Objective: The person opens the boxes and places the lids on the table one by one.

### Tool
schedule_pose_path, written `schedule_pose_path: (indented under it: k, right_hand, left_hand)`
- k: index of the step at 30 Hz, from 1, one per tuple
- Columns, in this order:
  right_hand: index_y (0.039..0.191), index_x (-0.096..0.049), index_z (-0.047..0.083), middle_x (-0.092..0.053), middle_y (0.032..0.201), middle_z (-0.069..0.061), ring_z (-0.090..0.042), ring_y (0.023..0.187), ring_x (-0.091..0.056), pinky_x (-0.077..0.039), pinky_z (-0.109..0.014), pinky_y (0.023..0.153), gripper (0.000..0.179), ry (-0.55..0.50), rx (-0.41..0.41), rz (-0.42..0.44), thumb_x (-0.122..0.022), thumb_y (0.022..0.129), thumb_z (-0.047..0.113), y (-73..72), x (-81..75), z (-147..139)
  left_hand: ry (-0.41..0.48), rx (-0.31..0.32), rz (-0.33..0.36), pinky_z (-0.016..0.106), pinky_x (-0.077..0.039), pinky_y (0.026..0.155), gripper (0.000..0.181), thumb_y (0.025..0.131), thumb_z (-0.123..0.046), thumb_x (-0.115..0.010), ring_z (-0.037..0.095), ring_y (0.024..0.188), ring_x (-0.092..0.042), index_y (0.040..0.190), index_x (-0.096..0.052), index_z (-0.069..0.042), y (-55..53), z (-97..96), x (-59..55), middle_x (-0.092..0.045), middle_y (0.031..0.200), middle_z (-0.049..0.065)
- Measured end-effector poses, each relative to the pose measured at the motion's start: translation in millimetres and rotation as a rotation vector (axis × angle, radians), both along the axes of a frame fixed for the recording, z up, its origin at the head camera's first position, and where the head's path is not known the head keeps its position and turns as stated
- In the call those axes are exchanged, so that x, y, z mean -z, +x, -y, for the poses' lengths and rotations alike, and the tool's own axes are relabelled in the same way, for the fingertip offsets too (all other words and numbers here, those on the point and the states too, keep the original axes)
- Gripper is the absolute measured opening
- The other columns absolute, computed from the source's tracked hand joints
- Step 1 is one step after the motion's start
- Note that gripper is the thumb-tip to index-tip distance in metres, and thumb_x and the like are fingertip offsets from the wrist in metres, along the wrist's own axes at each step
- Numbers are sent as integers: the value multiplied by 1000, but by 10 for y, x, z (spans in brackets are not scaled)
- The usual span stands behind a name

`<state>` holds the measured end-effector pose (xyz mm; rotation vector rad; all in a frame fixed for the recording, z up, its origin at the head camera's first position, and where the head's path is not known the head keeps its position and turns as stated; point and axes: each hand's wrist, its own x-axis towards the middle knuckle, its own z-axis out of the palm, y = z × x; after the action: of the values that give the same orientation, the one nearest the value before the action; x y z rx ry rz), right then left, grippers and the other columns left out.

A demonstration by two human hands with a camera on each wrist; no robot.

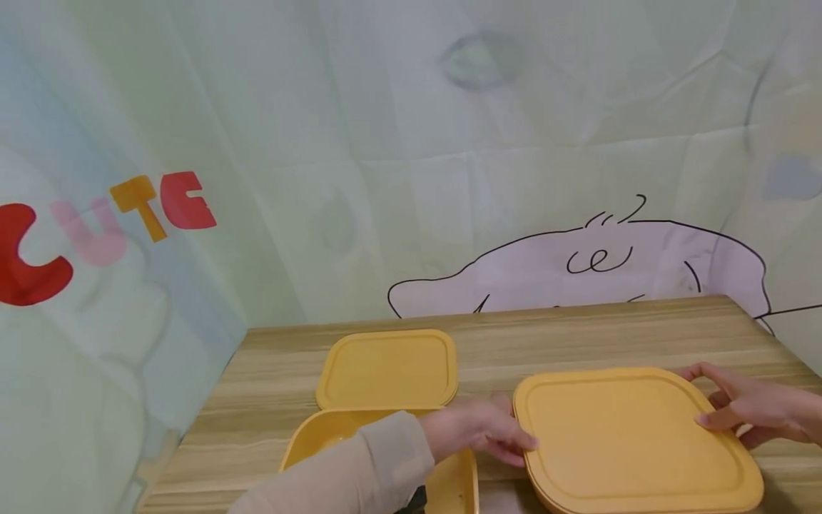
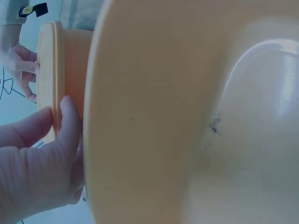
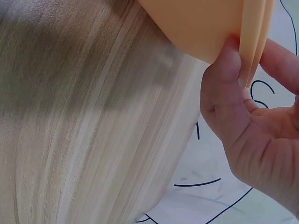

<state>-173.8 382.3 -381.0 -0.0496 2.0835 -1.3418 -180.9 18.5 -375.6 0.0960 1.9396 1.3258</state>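
Observation:
A yellow lidded container (image 1: 636,435) is at the right of the table in the head view, its broad flat lid facing up. My left hand (image 1: 478,428) grips the left edge of its rim between thumb and fingers. At the opposite edge, my right hand (image 1: 748,407) pinches the rim. The right wrist view shows the right thumb and a finger on either side of the rim (image 3: 252,51), with the container's wall (image 3: 201,28) beside them. An uncovered yellow container (image 1: 459,485) sits under my left forearm, partly hidden by the sleeve.
Behind the uncovered container, a smaller yellow lid (image 1: 388,370) lies flat on the wooden table (image 1: 270,385). A printed cloth backdrop (image 1: 359,178) hangs behind the table. Dark marks (image 2: 215,125) show inside the uncovered container in the left wrist view.

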Motion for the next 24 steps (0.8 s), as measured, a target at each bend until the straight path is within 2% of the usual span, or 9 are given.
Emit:
schedule_pose_path:
  k: [5, 10, 13, 18, 20, 24]
  right_hand:
    - [122, -9, -4, -58, 93, -13, -31, 82, -61, -54, -48, 67, 61, -38, -25, 10, -60, 90, 9, 26, -12, 5]
    - [120, -12, -2, -57, 94, -13, -31, 80, -61, -54, -47, 66, 55, -36, -29, 32, -58, 91, 7, 57, -34, 29]
    - [120, -14, -1, -56, 93, -13, -30, 78, -61, -54, -46, 65, 55, -10, -23, 36, -59, 90, 7, 79, -44, 49]
    - [121, -14, -1, -56, 93, -11, -29, 77, -60, -54, -44, 65, 56, 31, -10, 36, -60, 90, 8, 120, -49, 66]
    - [120, -15, -1, -56, 92, -12, -30, 77, -61, -54, -45, 65, 54, 17, -16, 31, -59, 90, 6, 135, -46, 66]
    - [119, -17, 0, -54, 91, -14, -31, 77, -61, -54, -46, 64, 52, 23, 4, 46, -60, 89, 4, 165, -44, 72]
  left_hand:
    - [-3, -11, 14, 33, -54, 73, 6, 85, 8, -61, 12, 59, -56, 89, -61, 4, 33, 6, 9, -65, 74, 11]
    - [7, -28, 33, 34, -54, 74, 9, 84, 9, -61, 11, 55, -54, 81, -59, 1, 58, 13, 23, -62, 68, 8]
    - [4, -18, 28, 34, -54, 73, 13, 84, 9, -61, 11, 55, -53, 77, -57, -2, 77, 21, 31, -61, 67, 8]
    - [12, -4, 18, 33, -55, 72, 12, 84, 9, -62, 12, 57, -55, 79, -58, -2, 109, 33, 37, -65, 73, 13]
    - [18, -7, 19, 34, -55, 72, 12, 83, 10, -62, 13, 58, -57, 79, -58, -2, 123, 36, 38, -66, 76, 15]
    - [26, -2, 20, 34, -55, 72, 9, 83, 10, -62, 13, 58, -57, 82, -59, 1, 147, 38, 46, -66, 74, 13]
